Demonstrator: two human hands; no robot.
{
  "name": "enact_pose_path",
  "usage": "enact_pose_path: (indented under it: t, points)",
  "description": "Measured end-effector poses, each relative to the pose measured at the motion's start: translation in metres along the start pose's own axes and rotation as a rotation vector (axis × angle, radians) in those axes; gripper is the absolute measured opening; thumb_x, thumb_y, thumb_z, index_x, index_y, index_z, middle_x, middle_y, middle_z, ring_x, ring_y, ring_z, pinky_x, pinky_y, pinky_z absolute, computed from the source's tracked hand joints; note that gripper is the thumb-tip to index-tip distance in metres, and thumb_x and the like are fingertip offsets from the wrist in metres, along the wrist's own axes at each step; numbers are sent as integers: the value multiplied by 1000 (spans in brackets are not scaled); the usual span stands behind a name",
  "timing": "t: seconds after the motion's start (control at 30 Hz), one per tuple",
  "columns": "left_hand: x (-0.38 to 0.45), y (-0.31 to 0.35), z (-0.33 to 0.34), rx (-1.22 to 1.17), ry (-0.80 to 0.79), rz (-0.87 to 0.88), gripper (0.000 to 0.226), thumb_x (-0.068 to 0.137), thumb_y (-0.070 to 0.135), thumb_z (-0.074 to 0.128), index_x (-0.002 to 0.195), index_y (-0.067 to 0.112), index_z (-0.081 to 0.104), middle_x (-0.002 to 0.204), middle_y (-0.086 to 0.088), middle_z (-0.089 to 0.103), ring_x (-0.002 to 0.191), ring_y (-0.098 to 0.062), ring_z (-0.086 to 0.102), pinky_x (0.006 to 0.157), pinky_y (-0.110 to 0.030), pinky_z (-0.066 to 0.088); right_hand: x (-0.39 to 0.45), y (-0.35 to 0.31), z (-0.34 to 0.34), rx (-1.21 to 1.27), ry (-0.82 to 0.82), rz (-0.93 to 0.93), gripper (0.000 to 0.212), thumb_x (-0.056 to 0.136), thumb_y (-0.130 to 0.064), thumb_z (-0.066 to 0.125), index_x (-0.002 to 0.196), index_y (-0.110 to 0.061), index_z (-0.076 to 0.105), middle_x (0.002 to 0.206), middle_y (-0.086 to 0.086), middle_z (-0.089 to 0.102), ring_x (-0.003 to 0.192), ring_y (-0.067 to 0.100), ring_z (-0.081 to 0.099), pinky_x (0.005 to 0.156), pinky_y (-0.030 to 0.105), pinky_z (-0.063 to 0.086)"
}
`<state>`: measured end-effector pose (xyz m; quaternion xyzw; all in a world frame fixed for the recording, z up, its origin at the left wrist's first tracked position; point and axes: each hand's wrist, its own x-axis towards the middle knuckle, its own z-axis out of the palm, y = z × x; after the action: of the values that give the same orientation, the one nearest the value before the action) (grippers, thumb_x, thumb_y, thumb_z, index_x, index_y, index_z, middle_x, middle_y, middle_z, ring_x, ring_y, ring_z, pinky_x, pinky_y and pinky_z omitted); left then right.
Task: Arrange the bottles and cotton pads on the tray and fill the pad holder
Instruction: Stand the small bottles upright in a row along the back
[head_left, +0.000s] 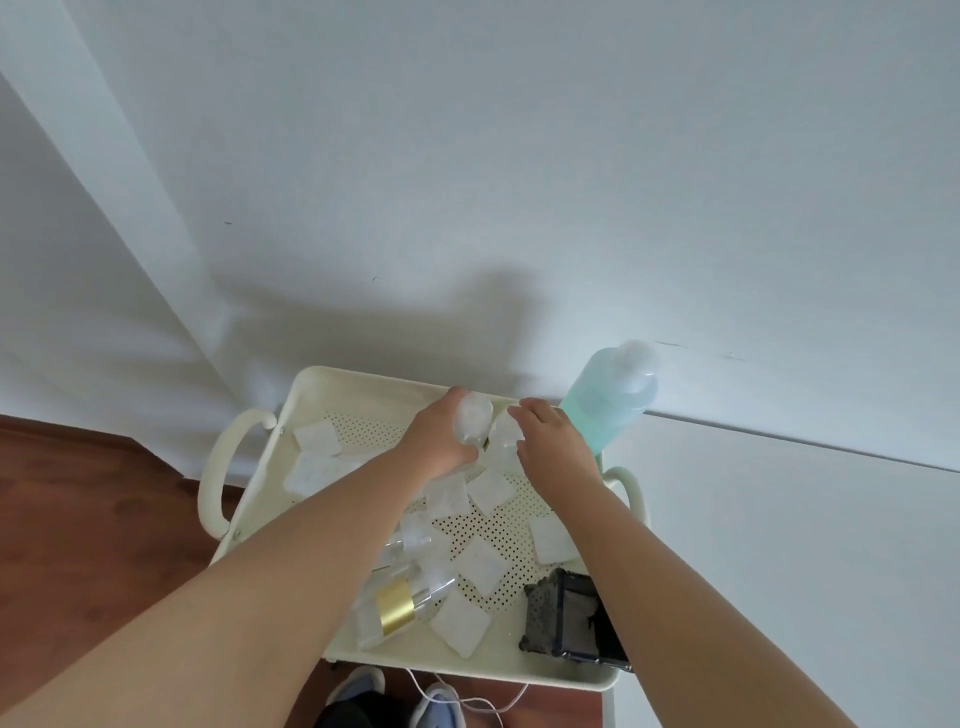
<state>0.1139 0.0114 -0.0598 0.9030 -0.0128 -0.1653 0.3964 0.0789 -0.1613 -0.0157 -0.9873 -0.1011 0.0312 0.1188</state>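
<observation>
Head view: a cream perforated metal tray with loop handles stands against a white wall, above brown wood flooring. Square white cotton pads lie scattered across it. The left hand wraps a small clear bottle; the right hand curls on another, grip unclear. A tall turquoise bottle stands at the far right corner, a dark pad holder near right.

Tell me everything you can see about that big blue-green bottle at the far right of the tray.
The blue-green bottle looks like translucent plastic holding a pale turquoise liquid, topped by a whitish, frosted cap. It is the largest bottle in view and appears upright, though the wide lens tilts it rightward. It stands at the far right corner of the cream tray, against the white wall. The right hand is just beside it; contact is unclear.
</observation>
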Motion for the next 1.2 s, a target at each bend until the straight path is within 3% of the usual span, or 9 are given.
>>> enact_pose_path:
  t: [0.13,0.27,0.37,0.43,0.53,0.6,0.77,1.07,1.2]
  points:
    - [8,3,6,-31,33,29,82,69,24,81,138,28,37,136,-7,44,106,-21,49,86,-29,38,0,-1,2,-100,24,8,41,83,7,55,122,-5,53,136,7,45,119,27,43,71,38,53]
    - [-1,2,8,43,56,50,97,71,34,79,149,29,21,146,-7,29,126,-27,42,100,-38,41,-7,-1,5,-1,111,2,39,83,4,54,120,-3,59,138,10,48,121,30,46,73,42,54]
    - [-20,-7,5,142,208,234,85,75,29,75,147,30,28,141,-3,35,118,-24,49,90,-35,49,-19,-3,12,76,172,-87,40,74,10,63,113,3,65,127,19,58,113,39,56,81,47,55]
    - [-28,-9,3,178,255,292,75,79,22,73,144,30,36,137,-1,39,108,-22,57,81,-33,54,-24,-3,16,94,161,-111,43,73,13,62,115,7,63,129,23,57,119,41,54,89,49,53]
    - [-29,-3,1,163,251,285,64,85,16,68,141,31,42,131,0,46,95,-20,62,76,-36,56,-23,-1,17,75,84,-75,49,85,7,50,133,4,49,149,17,38,140,32,31,108,44,37]
    - [-25,3,1,134,254,290,58,87,14,67,138,31,45,126,-1,50,92,-20,63,76,-36,56,-21,2,17,32,44,-60,52,90,1,44,142,0,38,156,11,24,145,25,18,113,39,28]
    - [-16,12,5,96,268,311,49,85,14,69,128,27,50,116,-2,52,85,-22,64,72,-36,55,-21,4,13,-24,4,-26,58,93,-4,39,149,-5,25,159,7,17,147,20,12,113,36,29]
    - [-21,2,6,128,230,338,51,86,15,69,131,24,49,125,-4,50,88,-24,65,74,-41,57,-31,-9,8,34,-48,24,55,93,-9,42,147,-8,30,159,6,16,147,22,11,114,40,27]
    - [-34,-6,-10,58,152,313,68,84,13,69,139,35,35,125,0,48,92,-18,61,76,-33,55,-45,-31,-1,80,31,31,47,89,-15,49,136,-19,47,147,5,34,134,26,32,97,42,44]
